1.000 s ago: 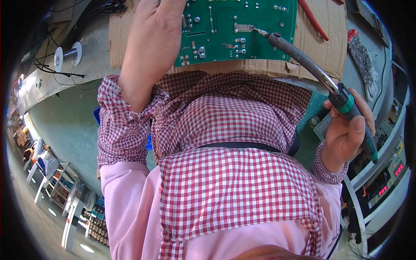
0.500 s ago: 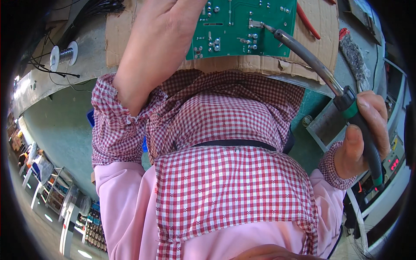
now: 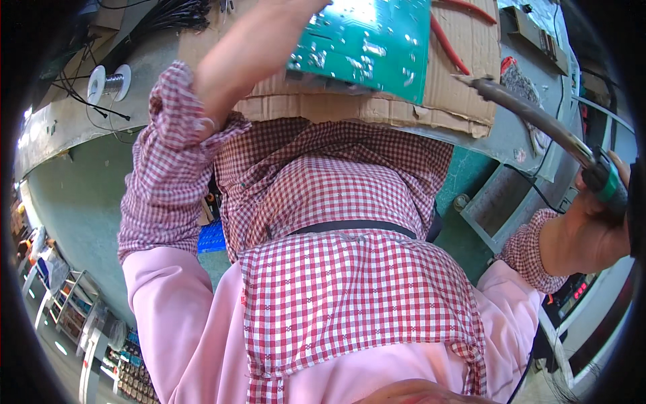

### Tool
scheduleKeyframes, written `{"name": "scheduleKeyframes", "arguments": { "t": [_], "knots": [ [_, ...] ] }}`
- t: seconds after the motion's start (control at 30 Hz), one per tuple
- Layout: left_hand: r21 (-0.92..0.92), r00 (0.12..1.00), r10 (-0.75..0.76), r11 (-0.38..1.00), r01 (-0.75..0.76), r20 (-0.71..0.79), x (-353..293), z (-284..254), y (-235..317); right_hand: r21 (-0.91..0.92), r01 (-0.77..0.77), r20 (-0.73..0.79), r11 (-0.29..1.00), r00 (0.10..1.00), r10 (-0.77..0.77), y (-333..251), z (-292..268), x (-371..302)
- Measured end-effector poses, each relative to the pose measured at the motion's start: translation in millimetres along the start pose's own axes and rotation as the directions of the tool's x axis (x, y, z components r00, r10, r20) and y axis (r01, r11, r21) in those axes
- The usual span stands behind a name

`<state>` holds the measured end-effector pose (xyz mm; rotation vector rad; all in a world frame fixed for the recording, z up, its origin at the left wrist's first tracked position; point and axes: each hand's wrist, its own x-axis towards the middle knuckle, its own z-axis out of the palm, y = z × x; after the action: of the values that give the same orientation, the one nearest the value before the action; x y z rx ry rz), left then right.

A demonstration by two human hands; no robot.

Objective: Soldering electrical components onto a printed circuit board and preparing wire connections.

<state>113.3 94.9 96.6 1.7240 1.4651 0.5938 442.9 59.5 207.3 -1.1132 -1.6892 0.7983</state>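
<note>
A green circuit board point(image 3: 367, 50), solder side up and shining with glare, is tilted above a sheet of cardboard point(image 3: 377, 111). My left hand point(image 3: 269, 40) reaches to the board's left edge and holds it; the fingers run past the top of the picture. Dark parts show faintly beneath the board's near edge. My right hand point(image 3: 592, 222), closed around a soldering iron point(image 3: 538, 121), is at the far right. The iron's tip points left and is apart from the board. Both the left hand and the board are blurred.
Red-handled pliers point(image 3: 449, 44) lie on the cardboard right of the board. A solder wire spool point(image 3: 111, 84) and black cables point(image 3: 158, 20) are on the bench at left. A grey brush-like bundle point(image 3: 525, 94) and an open drawer point(image 3: 494, 202) are at right.
The soldering iron has come away from the board and moved right with my right hand. The board has tilted and shifted left in my left hand.
</note>
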Motion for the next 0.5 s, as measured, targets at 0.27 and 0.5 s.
{"name": "scheduleKeyframes", "arguments": {
  "t": [0.27,0.5],
  "knots": [
    [-0.560,0.929,-0.370,0.773,0.296,-0.019,-4.5,11.7,25.1,0.124,-0.209,-0.170,0.970,0.959,0.228,31.6,12.0,-13.9],
    [-0.953,0.994,0.090,0.294,-0.079,-0.055,-11.2,35.8,-15.2,0.326,-0.274,-0.216,0.905,0.910,0.353,54.7,24.3,-36.2]
  ]
}}
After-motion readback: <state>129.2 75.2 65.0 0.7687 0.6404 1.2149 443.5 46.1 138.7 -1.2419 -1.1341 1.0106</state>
